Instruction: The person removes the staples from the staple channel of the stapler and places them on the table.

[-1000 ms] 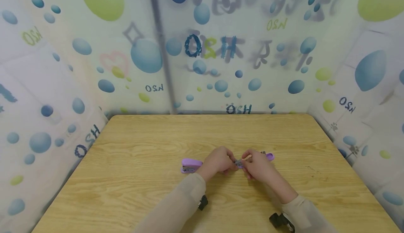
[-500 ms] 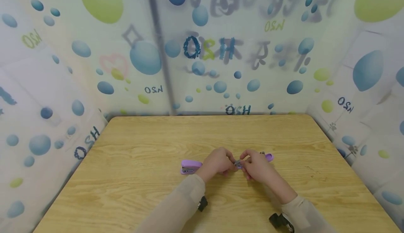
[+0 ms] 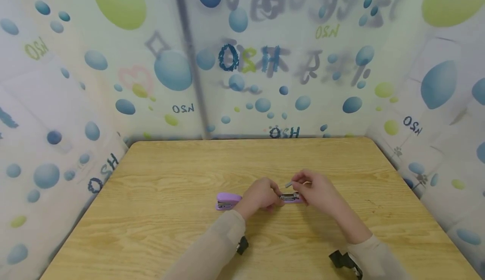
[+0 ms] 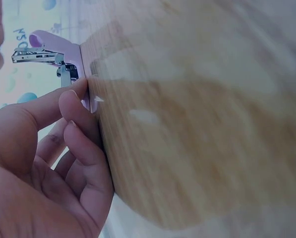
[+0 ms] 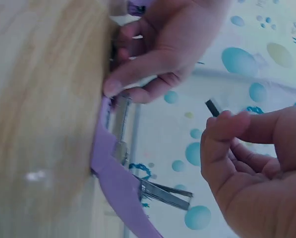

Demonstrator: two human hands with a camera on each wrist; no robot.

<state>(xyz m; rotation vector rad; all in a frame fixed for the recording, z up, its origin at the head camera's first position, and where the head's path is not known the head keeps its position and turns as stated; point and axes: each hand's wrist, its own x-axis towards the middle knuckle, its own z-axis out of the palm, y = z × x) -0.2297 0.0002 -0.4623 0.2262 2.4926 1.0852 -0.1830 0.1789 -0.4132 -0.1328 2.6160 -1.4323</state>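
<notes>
Our left hand (image 3: 262, 194) pinches one end of the opened purple stapler (image 5: 113, 168), our right hand (image 3: 318, 192) a staple strip (image 3: 289, 184). We should brace firmly, grip lightly; strips can snap.

Left stapler (image 3: 228, 197), right stapler (image 3: 291, 198) — both on table (image 3: 151, 242).

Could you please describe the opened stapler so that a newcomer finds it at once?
Start at the wooden table, then look between the left hand and the right hand. A purple stapler lies there, one end held by the left hand. Unlike the other purple stapler, farther left, its cover is swung wide open, exposing the metal inside.
</notes>
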